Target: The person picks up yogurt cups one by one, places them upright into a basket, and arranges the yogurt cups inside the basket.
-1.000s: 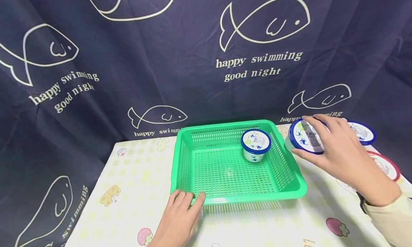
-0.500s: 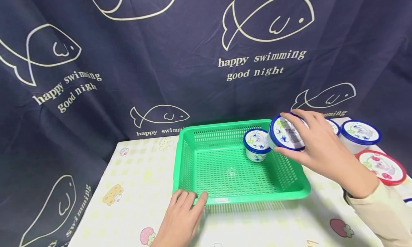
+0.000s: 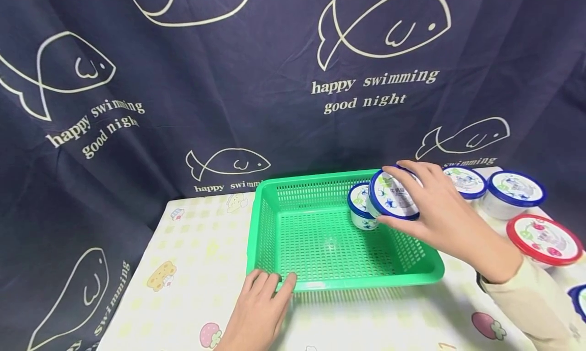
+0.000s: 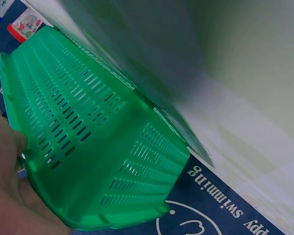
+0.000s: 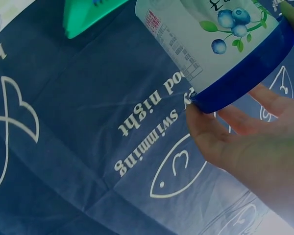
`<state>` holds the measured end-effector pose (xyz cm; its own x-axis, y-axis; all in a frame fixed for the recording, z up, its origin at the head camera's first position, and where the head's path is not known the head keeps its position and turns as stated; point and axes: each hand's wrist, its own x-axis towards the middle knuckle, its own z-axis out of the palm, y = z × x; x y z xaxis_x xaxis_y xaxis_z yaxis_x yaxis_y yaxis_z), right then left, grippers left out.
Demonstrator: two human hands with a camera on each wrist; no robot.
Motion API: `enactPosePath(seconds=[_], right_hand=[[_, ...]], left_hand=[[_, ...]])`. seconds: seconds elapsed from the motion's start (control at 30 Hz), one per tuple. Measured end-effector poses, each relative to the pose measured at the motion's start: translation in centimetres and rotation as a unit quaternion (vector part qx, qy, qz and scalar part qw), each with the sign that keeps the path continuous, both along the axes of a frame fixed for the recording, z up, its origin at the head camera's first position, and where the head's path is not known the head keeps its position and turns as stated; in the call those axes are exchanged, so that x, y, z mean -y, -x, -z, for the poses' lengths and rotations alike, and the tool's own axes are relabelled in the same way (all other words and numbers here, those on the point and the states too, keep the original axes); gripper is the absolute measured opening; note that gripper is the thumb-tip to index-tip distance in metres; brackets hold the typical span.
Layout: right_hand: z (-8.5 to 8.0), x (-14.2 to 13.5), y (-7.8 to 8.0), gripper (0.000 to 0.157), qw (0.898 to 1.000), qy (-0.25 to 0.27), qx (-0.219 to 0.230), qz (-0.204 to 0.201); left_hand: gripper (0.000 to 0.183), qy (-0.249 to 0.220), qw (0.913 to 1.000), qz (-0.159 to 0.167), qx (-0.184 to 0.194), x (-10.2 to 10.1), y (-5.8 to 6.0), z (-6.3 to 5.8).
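My left hand (image 3: 261, 305) grips the near left rim of a green plastic basket (image 3: 352, 284), its fingers over the edge. In the left wrist view the thumb and fingers lie on both sides of that rim. My right hand (image 3: 435, 208) holds a tub with a blue lid (image 3: 394, 196) by the lid's edge, tilted, above the basket's right side. Blueberries are printed on this tub's white side (image 5: 220, 39) in the right wrist view. Another blue-lidded tub (image 3: 359, 208) stands upright in the basket's back right part, partly hidden behind the held one.
Right of the basket stand two blue-lidded tubs (image 3: 515, 188) and a red-lidded tub (image 3: 545, 239). One more blue lid (image 3: 581, 300) shows at the right edge. A dark curtain with fish drawings (image 3: 284, 86) hangs right behind the table (image 3: 183, 290).
My right hand has carried the blue-lidded tub leftward, from beside the basket to over its right side. My left hand stays on the rim.
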<state>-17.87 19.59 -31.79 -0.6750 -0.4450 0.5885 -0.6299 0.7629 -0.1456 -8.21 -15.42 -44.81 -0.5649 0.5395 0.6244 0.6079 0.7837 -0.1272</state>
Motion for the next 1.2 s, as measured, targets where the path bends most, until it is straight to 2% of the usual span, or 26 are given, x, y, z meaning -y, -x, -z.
enactPosePath(seconds=[0.2, 0.67, 1.2], right_hand=[[-0.3, 1.2, 0.3, 0.086, 1.000, -0.006, 0.021, -0.015], [-0.8, 4.2, 3.0, 0.083, 0.997, -0.026, 0.021, -0.064], [0.2, 7.1, 4.8, 0.083, 0.993, -0.058, 0.075, -0.071]], left_hand=[[0.038, -0.002, 1.0000, 0.000, -0.002, 0.2, 0.0, 0.2], [0.037, -0.006, 0.9999, 0.009, -0.010, 0.4, 0.1, 0.3], [0.039, -0.003, 0.9999, 0.010, -0.004, 0.5, -0.2, 0.2]])
